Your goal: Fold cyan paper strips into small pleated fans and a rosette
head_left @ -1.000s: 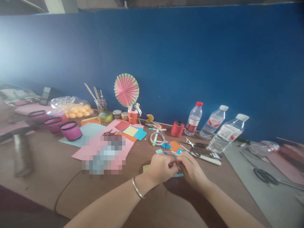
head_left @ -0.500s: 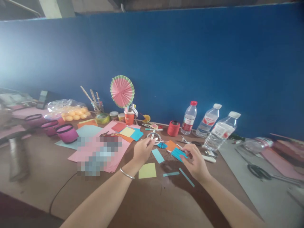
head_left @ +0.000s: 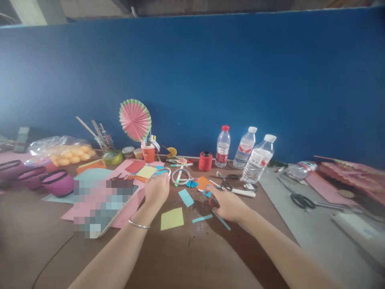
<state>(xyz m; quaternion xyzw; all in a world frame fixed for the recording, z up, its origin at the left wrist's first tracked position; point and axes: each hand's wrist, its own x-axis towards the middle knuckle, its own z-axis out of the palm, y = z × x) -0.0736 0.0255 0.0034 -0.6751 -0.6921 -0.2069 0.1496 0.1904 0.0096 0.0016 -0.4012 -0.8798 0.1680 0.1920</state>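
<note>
My left hand (head_left: 158, 188) is closed at the edge of the coloured paper squares. A pale ring, which looks like a roll of tape (head_left: 164, 170), shows at its fingertips. My right hand (head_left: 227, 202) is low over the table, its fingers bent round a pleated blue paper (head_left: 207, 193), mostly hidden. Between the hands lie a light blue paper piece (head_left: 186, 198), a yellow paper square (head_left: 172, 219) and two thin blue strips (head_left: 202, 218). Beyond them are a small blue paper fan (head_left: 191, 184), an orange paper (head_left: 203, 183) and another ring (head_left: 181, 177) with a green-tipped pen across it.
Behind stand a red thread spool (head_left: 205, 161) and several water bottles (head_left: 222, 148). Scissors (head_left: 226, 182) and a white-handled cutter (head_left: 242, 193) lie to the right. A paper cup (head_left: 148, 153) holds a pink round fan (head_left: 135, 120). A blurred-out device (head_left: 111, 204) lies left on pink paper.
The view has turned to the right. My left hand has moved left, away from the ring with the pen, towards the coloured squares. My right hand has lowered the pleated blue paper towards the table.
</note>
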